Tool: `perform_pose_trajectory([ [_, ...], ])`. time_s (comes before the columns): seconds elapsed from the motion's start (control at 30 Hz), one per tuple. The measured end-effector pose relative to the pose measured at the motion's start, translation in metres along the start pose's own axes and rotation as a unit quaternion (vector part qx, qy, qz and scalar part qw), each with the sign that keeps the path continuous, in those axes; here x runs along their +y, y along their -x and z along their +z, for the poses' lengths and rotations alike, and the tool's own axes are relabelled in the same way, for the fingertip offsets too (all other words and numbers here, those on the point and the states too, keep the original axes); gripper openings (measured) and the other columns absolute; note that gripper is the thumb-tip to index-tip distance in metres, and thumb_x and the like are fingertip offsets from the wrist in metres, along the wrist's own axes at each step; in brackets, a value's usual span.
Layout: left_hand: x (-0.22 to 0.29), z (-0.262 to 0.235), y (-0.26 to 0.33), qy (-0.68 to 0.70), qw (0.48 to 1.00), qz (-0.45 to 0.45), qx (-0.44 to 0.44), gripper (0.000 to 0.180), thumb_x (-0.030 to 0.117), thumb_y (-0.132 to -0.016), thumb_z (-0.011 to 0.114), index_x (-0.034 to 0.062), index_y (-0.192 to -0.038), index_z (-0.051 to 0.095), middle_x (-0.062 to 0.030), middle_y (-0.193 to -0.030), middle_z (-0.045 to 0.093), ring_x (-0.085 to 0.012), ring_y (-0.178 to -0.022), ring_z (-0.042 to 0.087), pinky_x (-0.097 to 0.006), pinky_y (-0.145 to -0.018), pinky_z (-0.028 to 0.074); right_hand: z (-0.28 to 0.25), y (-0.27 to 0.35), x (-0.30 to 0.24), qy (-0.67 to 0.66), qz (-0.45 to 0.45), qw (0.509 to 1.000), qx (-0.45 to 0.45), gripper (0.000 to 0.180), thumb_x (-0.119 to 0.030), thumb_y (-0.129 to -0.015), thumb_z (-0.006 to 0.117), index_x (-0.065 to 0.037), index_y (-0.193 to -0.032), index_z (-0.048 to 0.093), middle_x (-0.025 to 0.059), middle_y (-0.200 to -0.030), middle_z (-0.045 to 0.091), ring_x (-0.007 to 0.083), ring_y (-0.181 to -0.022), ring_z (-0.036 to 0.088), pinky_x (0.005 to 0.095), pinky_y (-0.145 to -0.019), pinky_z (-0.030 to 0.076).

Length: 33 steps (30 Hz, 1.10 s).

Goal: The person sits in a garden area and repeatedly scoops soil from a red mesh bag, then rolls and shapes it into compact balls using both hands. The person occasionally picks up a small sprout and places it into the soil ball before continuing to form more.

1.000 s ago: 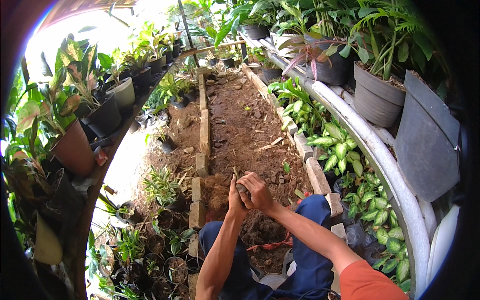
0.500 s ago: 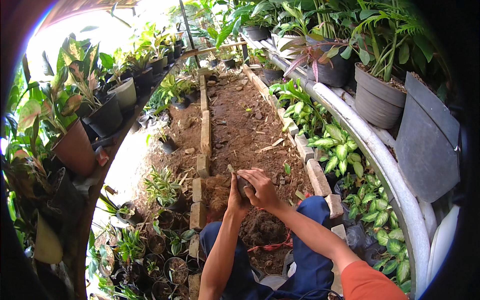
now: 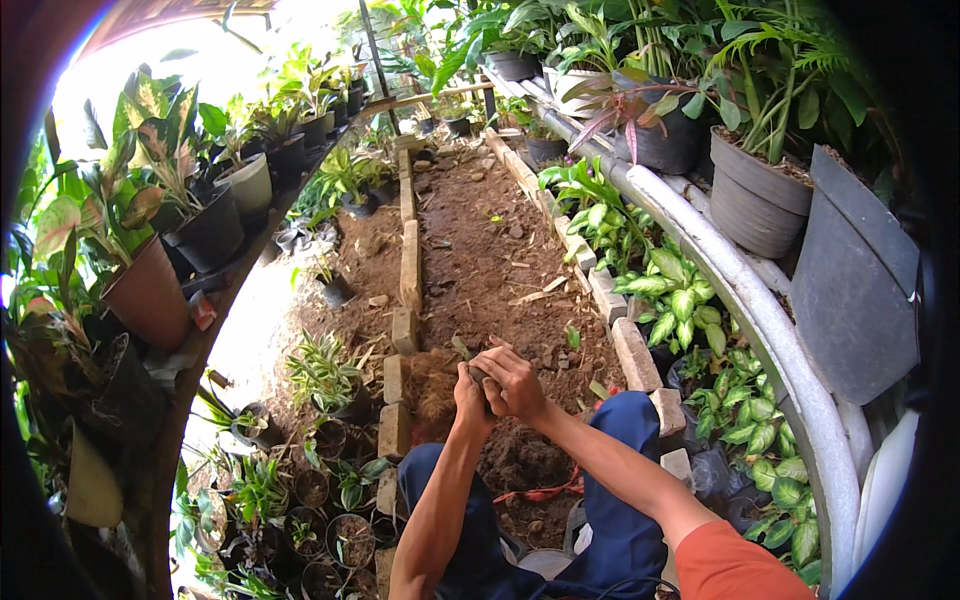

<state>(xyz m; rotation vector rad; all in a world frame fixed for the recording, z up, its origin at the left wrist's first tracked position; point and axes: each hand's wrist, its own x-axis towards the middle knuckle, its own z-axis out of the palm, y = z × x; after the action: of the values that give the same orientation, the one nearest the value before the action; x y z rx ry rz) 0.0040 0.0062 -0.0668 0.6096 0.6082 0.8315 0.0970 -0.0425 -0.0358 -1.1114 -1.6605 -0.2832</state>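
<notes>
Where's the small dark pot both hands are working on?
Head view, centre: the small dark pot sits between left hand and right hand, over the soil bed.

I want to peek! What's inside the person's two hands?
A small dark clump shows between the left hand and right hand, with a greenish bit poking out. The fingers cover the rest, so its kind stays unclear.

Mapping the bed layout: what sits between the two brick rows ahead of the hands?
Head view: between the left brick row and right brick row lies brown soil strewn with stones and dry leaves; no pots there.
</notes>
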Motion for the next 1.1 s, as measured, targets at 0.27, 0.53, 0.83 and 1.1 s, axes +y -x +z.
perform_pose_trajectory([
  [0.27, 0.012, 0.011, 0.006, 0.081, 0.995, -0.057, 0.001, 0.048, 0.046, -0.101, 0.030, 0.0090, -0.127, 0.047, -0.0095, -0.123, 0.053, -0.0216, -0.113, 0.053, -0.038, -0.095, 0.047, 0.000, -0.003, 0.008, -0.080, 0.087, 0.993, 0.033, 0.031, -0.020, -0.089, 0.047, 0.002, -0.101, 0.065, 0.0190, -0.099, 0.064, 0.0359, -0.095, 0.062, 0.0500, -0.100, 0.042],
  [0.53, 0.025, 0.022, 0.015, -0.019, 0.999, -0.029, -0.029, 0.058, 0.057, -0.097, 0.035, 0.0089, -0.127, 0.049, -0.0088, -0.122, 0.055, -0.0211, -0.114, 0.053, -0.037, -0.099, 0.044, -0.017, -0.012, -0.007, 0.067, 0.005, 0.997, -0.027, 0.043, -0.032, -0.094, 0.041, 0.000, -0.111, 0.062, 0.0176, -0.107, 0.063, 0.0345, -0.103, 0.060, 0.0486, -0.098, 0.041],
  [0.83, -0.003, -0.004, -0.003, 0.006, 0.997, 0.055, -0.044, 0.046, 0.041, -0.103, 0.024, 0.0116, -0.134, 0.042, -0.0099, -0.132, 0.048, -0.0236, -0.124, 0.046, -0.038, -0.102, 0.039, 0.001, 0.000, -0.007, 0.126, -0.003, 0.992, -0.029, 0.057, -0.048, -0.088, 0.049, 0.003, -0.111, 0.062, 0.0178, -0.106, 0.062, 0.0334, -0.100, 0.058, 0.0479, -0.101, 0.041],
  [1.1, -0.023, -0.039, -0.025, -0.002, 0.994, 0.064, -0.084, 0.038, 0.035, -0.103, 0.024, 0.0118, -0.123, 0.047, -0.0078, -0.120, 0.052, -0.0220, -0.114, 0.049, -0.036, -0.095, 0.042, 0.003, 0.000, -0.004, 0.047, -0.020, 0.998, -0.022, 0.044, -0.036, -0.084, 0.055, 0.005, -0.096, 0.064, 0.0172, -0.095, 0.063, 0.0333, -0.092, 0.060, 0.0465, -0.098, 0.045],
])
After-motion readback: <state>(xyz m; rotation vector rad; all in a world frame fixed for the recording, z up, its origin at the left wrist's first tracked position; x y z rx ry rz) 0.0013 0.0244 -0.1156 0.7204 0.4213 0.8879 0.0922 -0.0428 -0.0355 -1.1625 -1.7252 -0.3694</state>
